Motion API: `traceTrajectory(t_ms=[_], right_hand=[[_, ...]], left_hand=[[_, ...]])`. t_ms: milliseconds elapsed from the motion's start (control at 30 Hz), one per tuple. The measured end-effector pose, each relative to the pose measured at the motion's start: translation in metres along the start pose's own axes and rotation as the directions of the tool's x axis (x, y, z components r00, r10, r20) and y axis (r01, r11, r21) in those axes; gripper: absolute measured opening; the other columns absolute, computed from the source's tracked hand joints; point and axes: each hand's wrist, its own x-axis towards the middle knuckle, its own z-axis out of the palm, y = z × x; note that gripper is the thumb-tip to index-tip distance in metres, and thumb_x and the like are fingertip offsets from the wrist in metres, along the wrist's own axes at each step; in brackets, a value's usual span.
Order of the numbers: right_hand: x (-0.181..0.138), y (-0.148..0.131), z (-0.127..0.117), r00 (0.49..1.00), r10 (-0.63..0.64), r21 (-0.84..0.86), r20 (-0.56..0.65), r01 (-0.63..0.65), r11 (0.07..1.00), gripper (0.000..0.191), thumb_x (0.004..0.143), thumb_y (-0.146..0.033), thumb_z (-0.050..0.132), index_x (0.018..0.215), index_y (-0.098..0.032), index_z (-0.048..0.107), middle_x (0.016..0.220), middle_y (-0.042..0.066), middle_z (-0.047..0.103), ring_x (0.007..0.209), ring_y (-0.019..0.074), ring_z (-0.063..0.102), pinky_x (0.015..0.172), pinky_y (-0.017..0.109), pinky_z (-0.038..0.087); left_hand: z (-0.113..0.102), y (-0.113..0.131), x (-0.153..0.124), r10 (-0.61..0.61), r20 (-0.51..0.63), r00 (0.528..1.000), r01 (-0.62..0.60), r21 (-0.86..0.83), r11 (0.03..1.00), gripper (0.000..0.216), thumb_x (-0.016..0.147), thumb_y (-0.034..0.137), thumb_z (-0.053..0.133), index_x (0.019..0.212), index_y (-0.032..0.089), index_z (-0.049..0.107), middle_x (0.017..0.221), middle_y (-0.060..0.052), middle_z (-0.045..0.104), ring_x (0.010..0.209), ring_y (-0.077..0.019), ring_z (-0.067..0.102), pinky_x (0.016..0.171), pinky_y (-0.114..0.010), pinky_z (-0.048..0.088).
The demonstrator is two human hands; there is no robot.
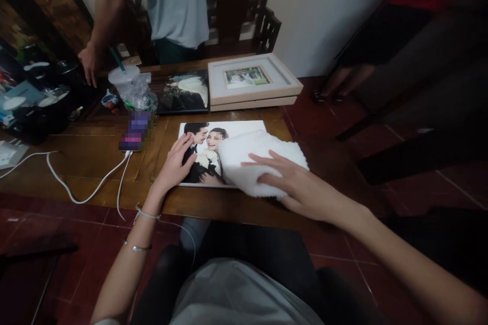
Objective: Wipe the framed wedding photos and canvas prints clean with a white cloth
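Observation:
A photo panel (204, 167) with a couple's picture lies flat on the wooden table in front of me. My left hand (176, 160) rests on its left edge, fingers stretched out and holding nothing. Over the panel's right part lies a fluffy white cloth (249, 150), hiding that side of the picture. My right hand (285, 180) holds the cloth from the right, its fingers spread across the top and pressed into the folds.
Behind the panel are a dark photo panel (185, 92) and two stacked pale frames (253, 89). A phone (135, 132) on a white cable (86, 199), a cup (124, 75) and a plastic bag (140, 92) stand left. Across the wooden table (160, 200), a person (175, 5) stands.

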Motion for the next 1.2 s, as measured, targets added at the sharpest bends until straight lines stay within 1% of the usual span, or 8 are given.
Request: traceTrajectory(t_ms=[200,367,533,667,767,900,1033,1200], right_hand=[[0.052,0.061,-0.015,0.975,0.222,-0.037,0.020,-0.221,0.975,0.056,0.077,-0.008,0.044,0.126,-0.025,0.065,0.119,0.008,0.073,0.112,0.0356,0.065,0.100,0.058,0.049],[0.086,0.089,-0.027,0.969,0.246,-0.009,-0.007,-0.246,0.969,0.053,0.080,-0.011,0.044,0.128,-0.023,0.063,0.113,0.009,0.073,0.098,0.0304,0.067,0.088,0.045,0.053],[0.071,0.071,-0.015,0.973,0.231,-0.064,0.007,-0.230,0.971,0.053,0.078,-0.005,0.043,0.124,-0.019,0.063,0.123,0.015,0.070,0.115,0.0351,0.064,0.094,0.056,0.053],[0.026,0.027,-0.001,0.993,0.120,-0.043,0.001,-0.120,0.992,0.055,0.071,0.000,0.046,0.118,-0.023,0.065,0.148,0.013,0.057,0.144,0.0344,0.043,0.113,0.068,0.037],[-0.009,-0.011,0.002,0.999,0.035,0.000,-0.004,-0.035,0.999,0.058,0.067,0.003,0.046,0.113,-0.024,0.067,0.151,0.011,0.055,0.149,0.0324,0.036,0.118,0.068,0.032],[-0.033,-0.045,0.001,1.000,-0.025,-0.022,0.005,0.025,0.999,0.055,0.063,0.004,0.045,0.105,-0.024,0.068,0.151,0.009,0.055,0.149,0.0315,0.035,0.117,0.066,0.035],[-0.024,-0.037,0.000,1.000,-0.013,-0.037,0.003,0.013,0.999,0.057,0.065,0.001,0.046,0.112,-0.023,0.066,0.149,0.013,0.057,0.146,0.0316,0.041,0.117,0.065,0.036],[0.023,0.014,-0.006,0.990,0.134,-0.052,0.040,-0.132,0.990,0.058,0.073,-0.003,0.044,0.123,-0.023,0.064,0.135,0.012,0.066,0.132,0.0353,0.056,0.110,0.064,0.042]], left_hand=[[-0.001,-0.001,-0.001,0.033,0.015,0.999,-0.033,0.000,0.999,0.048,0.103,0.037,0.050,0.150,0.029,0.045,0.163,-0.010,0.040,0.154,-0.0248,0.031,0.126,-0.055,0.025],[0.000,-0.001,-0.001,0.043,-0.002,0.999,-0.043,-0.002,0.999,0.048,0.103,0.036,0.050,0.149,0.027,0.047,0.162,-0.011,0.041,0.154,-0.0248,0.032,0.127,-0.054,0.025],[0.002,-0.001,-0.001,0.026,-0.019,0.999,-0.026,-0.006,1.000,0.047,0.102,0.035,0.050,0.148,0.025,0.048,0.161,-0.012,0.044,0.153,-0.0254,0.034,0.126,-0.054,0.026],[0.004,-0.003,0.000,0.035,-0.037,0.999,-0.035,-0.001,0.999,0.046,0.101,0.034,0.052,0.147,0.026,0.050,0.160,-0.010,0.046,0.152,-0.0256,0.036,0.126,-0.054,0.027],[0.004,-0.005,0.000,0.044,-0.025,0.999,-0.044,0.005,0.999,0.048,0.102,0.036,0.050,0.149,0.027,0.047,0.161,-0.010,0.044,0.152,-0.0257,0.035,0.127,-0.055,0.025],[0.004,-0.006,0.000,0.040,-0.003,0.999,-0.040,0.009,0.999,0.049,0.103,0.041,0.047,0.150,0.026,0.046,0.163,-0.010,0.042,0.153,-0.0269,0.033,0.127,-0.055,0.024],[0.003,-0.009,0.000,0.041,0.005,0.999,-0.041,-0.001,0.999,0.048,0.104,0.043,0.045,0.149,0.026,0.047,0.163,-0.010,0.042,0.154,-0.0262,0.031,0.127,-0.055,0.023],[0.001,-0.010,0.000,0.049,0.018,0.999,-0.049,-0.011,0.999,0.048,0.104,0.042,0.047,0.150,0.028,0.047,0.163,-0.009,0.040,0.155,-0.0258,0.031,0.127,-0.055,0.022]])
